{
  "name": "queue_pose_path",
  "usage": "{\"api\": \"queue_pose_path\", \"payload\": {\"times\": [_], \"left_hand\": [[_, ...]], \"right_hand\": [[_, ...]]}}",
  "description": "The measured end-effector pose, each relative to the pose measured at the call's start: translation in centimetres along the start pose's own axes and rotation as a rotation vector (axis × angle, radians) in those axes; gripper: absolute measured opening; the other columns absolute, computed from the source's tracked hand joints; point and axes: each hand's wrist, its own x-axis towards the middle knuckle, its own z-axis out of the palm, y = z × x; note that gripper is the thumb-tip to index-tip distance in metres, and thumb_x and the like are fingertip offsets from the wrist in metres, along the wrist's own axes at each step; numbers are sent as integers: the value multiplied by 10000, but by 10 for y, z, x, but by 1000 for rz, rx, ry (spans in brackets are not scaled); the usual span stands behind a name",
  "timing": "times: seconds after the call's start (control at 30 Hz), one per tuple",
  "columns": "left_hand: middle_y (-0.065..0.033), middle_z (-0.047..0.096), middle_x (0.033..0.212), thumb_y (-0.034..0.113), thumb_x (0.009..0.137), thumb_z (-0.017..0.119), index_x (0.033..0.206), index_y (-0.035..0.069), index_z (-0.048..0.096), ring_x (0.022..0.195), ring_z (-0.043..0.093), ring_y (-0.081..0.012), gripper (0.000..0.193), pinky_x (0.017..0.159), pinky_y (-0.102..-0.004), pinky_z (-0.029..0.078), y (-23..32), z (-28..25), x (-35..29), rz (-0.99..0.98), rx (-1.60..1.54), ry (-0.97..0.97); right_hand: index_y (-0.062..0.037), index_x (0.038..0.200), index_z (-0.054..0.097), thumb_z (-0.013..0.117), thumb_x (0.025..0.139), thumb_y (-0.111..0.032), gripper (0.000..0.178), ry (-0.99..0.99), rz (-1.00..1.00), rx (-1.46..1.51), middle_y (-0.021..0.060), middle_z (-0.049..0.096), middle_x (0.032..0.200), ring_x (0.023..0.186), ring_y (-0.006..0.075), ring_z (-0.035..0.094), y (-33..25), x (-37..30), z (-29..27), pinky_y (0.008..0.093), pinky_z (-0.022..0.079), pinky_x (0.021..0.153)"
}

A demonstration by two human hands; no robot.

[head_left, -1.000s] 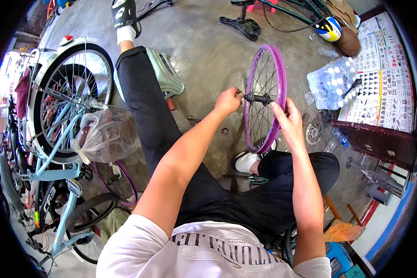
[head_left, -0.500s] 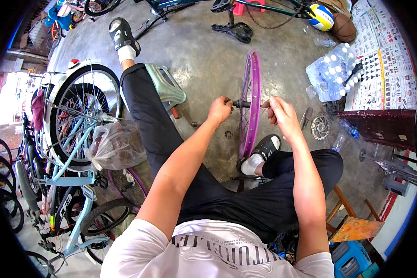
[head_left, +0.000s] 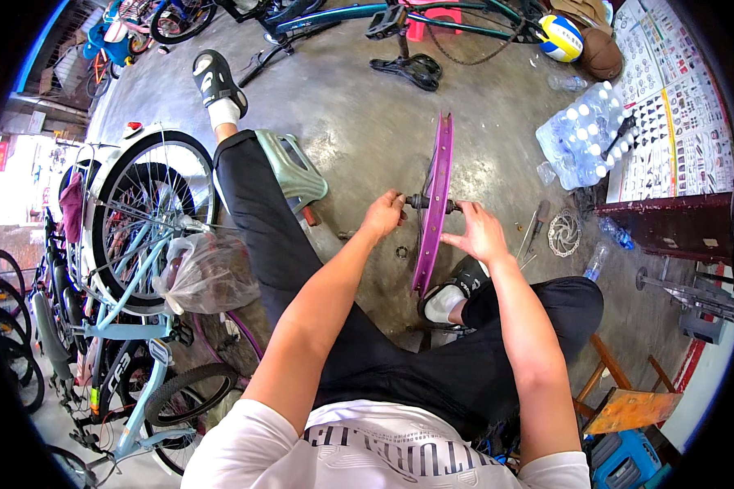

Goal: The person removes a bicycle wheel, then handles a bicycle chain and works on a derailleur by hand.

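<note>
A purple bicycle wheel [head_left: 437, 196] stands upright and edge-on on the concrete floor, between my knees. My left hand [head_left: 383, 216] pinches the left end of its hub axle [head_left: 417, 200]. My right hand [head_left: 479, 232] rests against the right side of the hub, fingers spread over the spokes. The wheel's lower edge sits by my right foot in a black sandal [head_left: 453, 293]. My left leg stretches out to the far left.
A light blue bicycle [head_left: 130, 269] with a plastic bag [head_left: 208, 273] stands at left. A brake disc [head_left: 563, 232] and hand tools [head_left: 534, 232] lie right of the wheel, a pack of water bottles [head_left: 583, 134] beyond. A green stool [head_left: 294, 167] is by my left leg.
The wheel has turned from showing its face to standing edge-on. Both hands stayed at the hub; my view has shifted forward and closer.
</note>
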Motion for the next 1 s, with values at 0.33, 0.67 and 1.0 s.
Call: {"api": "queue_pose_path", "payload": {"times": [0.33, 0.67, 1.0], "left_hand": [[-40, 682, 898, 287, 1066, 503, 1184, 42, 641, 751, 623, -143, 305, 690, -323, 510, 8, -8, -23, -93, -160, -79], [-36, 561, 733, 292, 1044, 508, 932, 37, 598, 612, 497, -154, 292, 577, -349, 421, 65, -27, -58, -106, -84, -60], [-40, 573, 728, 294, 1041, 530, 924, 33, 600, 590, 502, -154, 295, 540, -348, 408, 71, -37, -65, -106, -197, 2]], "right_hand": [[15, 1097, 629, 823, 760, -535, 673, 122, -100, -79, 196, 678, 1027, 969, 404, 684, -10, 1, 1, 495, 546, 842], [0, 682, 686, 331, 946, -799, 913, -168, 667, 495, 143, 654, 601, 628, 287, 689, -11, 34, -6, 454, 515, 675], [-5, 745, 684, 392, 1039, -552, 687, 27, 512, 493, 122, 653, 594, 585, 267, 686, -22, 31, -12, 434, 532, 671]]}}
